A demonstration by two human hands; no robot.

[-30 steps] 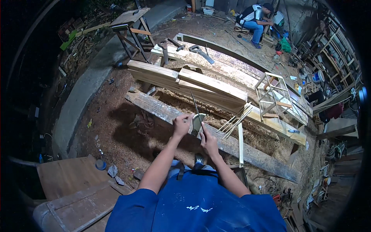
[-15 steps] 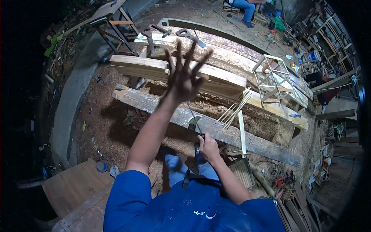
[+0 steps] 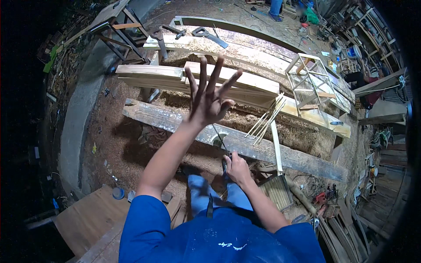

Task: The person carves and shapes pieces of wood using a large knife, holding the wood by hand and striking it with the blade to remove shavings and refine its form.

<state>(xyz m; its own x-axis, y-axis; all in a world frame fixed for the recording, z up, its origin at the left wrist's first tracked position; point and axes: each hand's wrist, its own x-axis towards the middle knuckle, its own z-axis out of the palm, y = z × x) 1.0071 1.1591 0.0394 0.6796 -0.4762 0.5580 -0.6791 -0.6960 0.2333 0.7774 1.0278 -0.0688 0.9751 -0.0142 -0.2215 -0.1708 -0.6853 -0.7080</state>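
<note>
My left hand is raised over the boards with its fingers spread, holding nothing. Lower down, near my knees, my right hand is closed on a thin dark rod-like tool, which points up and away toward the left hand; its grip end is hidden in the fingers. Beneath the tool runs a long weathered plank, with a small dark curved piece on it. Several thin wooden sticks lean across the plank to the right of both hands.
Beyond lie stacked pale boards, a handsaw, a second saw and a hammer. A slatted wooden frame stands at the right. Plywood lies at lower left. Other people are partly visible at the far side and right.
The view has shifted slightly. My left hand stays raised and spread, now slightly lower against the boards. The right hand keeps its hold on the thin tool.
</note>
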